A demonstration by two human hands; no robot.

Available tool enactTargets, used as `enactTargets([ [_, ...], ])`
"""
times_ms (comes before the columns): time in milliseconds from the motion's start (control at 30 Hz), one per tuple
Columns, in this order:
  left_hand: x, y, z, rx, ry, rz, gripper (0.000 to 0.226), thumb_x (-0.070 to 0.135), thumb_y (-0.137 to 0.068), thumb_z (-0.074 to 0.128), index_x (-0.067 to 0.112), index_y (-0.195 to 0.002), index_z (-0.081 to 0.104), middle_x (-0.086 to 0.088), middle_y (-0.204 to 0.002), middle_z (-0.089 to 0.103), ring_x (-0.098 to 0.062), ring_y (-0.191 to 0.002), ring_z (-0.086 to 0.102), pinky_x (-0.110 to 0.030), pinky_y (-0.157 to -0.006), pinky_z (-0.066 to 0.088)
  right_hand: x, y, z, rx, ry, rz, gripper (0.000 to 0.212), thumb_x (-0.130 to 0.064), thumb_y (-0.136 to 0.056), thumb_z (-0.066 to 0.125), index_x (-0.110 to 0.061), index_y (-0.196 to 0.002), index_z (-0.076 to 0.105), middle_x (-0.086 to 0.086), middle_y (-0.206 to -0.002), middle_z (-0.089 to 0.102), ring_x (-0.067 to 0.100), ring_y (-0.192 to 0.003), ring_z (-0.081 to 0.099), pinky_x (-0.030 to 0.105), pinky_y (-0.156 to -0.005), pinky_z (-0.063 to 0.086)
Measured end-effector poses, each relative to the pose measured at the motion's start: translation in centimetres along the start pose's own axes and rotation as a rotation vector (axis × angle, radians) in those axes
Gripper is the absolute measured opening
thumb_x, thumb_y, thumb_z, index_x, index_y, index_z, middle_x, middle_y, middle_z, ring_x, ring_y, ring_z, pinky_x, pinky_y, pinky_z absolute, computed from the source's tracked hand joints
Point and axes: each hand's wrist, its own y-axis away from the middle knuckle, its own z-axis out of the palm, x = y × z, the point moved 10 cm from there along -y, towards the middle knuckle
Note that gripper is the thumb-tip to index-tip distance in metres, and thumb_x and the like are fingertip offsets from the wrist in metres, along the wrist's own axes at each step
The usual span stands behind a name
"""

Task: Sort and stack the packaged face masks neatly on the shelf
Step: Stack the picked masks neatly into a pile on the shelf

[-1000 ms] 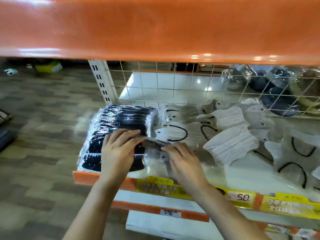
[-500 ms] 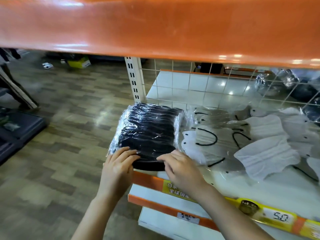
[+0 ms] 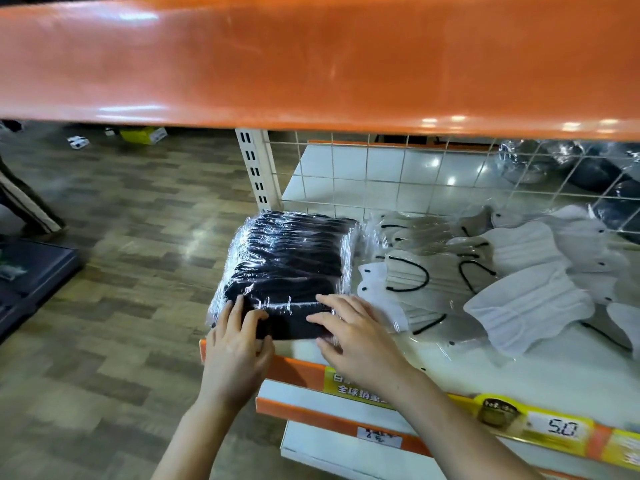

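Black mask packs [image 3: 287, 268] sit stacked at the shelf's [image 3: 467, 368] left front corner; left hand [image 3: 239, 344] and right hand [image 3: 356, 334] press flat, fingers extended, gripping nothing. Light, soft, slippery film probably: best squared by the stack's sides.

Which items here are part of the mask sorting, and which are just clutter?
In the job:
- stack of black masks in clear plastic wrap, under left hand and right hand
- loose white packaged masks
- white shelf board

Lying about:
- yellow box on the floor
- yellow price strip
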Motion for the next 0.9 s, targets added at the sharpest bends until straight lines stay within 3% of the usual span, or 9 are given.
enactTargets([
  [67,-0.3,-0.5,0.4,-0.029,-0.011,-0.050,0.044,0.036,-0.075,0.049,0.014,-0.112,0.060,-0.020,-0.142,0.044,-0.040,-0.131,0.041,-0.054,-0.096,0.040,0.5,0.0,0.8,-0.076,-0.020,0.047,0.039,-0.032,-0.091,0.048,-0.027,-0.128,0.056,-0.004,-0.147,0.040,0.014,-0.136,0.028,0.037,-0.114,0.022],
  [167,-0.6,-1.2,0.7,-0.056,0.022,-0.089,0.043,0.029,-0.080,0.068,0.016,-0.119,0.055,-0.013,-0.152,0.032,-0.032,-0.140,0.027,-0.049,-0.105,0.029,0.6,0.1,0.6,-0.048,0.004,0.060,0.037,-0.036,-0.091,0.043,-0.027,-0.123,0.060,-0.006,-0.142,0.046,0.013,-0.131,0.035,0.039,-0.106,0.033],
  [333,-0.8,-2.0,0.5,-0.036,0.029,-0.120,0.059,0.042,-0.071,0.077,0.020,-0.121,0.056,-0.007,-0.149,0.035,-0.027,-0.138,0.029,-0.046,-0.105,0.027,0.1,0.1,0.0,0.009,0.016,0.028,0.036,-0.039,-0.089,0.038,-0.030,-0.109,0.067,-0.011,-0.124,0.057,0.013,-0.116,0.046,0.037,-0.093,0.040],
  [600,-0.1,-3.2,1.0,-0.045,0.054,-0.107,0.065,0.042,-0.072,0.078,0.020,-0.129,0.054,-0.009,-0.150,0.034,-0.028,-0.138,0.028,-0.045,-0.108,0.027,0.0,0.1,0.0,0.014,0.020,0.035,0.040,-0.035,-0.088,0.034,-0.024,-0.109,0.066,-0.007,-0.125,0.056,0.014,-0.117,0.045,0.038,-0.096,0.038],
  [667,0.0,-3.2,0.7,-0.018,0.052,-0.094,0.058,0.042,-0.076,0.075,0.016,-0.125,0.058,-0.013,-0.147,0.039,-0.031,-0.136,0.032,-0.047,-0.107,0.031,0.1,0.1,0.2,-0.010,-0.012,0.039,0.039,-0.035,-0.092,0.034,-0.022,-0.110,0.067,-0.007,-0.123,0.056,0.015,-0.115,0.046,0.038,-0.097,0.038],
  [800,0.2,-2.9,0.6,0.032,0.074,-0.050,0.056,0.051,-0.083,0.050,0.006,-0.113,0.064,-0.024,-0.133,0.050,-0.041,-0.129,0.040,-0.053,-0.103,0.037,-0.2,0.1,0.0,0.003,-0.036,0.015,0.035,-0.032,-0.094,0.037,-0.019,-0.104,0.068,-0.004,-0.113,0.059,0.015,-0.106,0.049,0.039,-0.093,0.043],
  [900,1.2,-3.0,0.4,0.069,0.093,-0.024,0.046,0.040,-0.087,0.056,0.003,-0.114,0.063,-0.027,-0.131,0.052,-0.046,-0.128,0.040,-0.060,-0.103,0.035,-0.4,0.2,-0.6,0.062,-0.018,0.015,0.032,-0.030,-0.095,0.038,-0.020,-0.103,0.068,-0.005,-0.110,0.059,0.015,-0.103,0.052,0.037,-0.089,0.046],
])
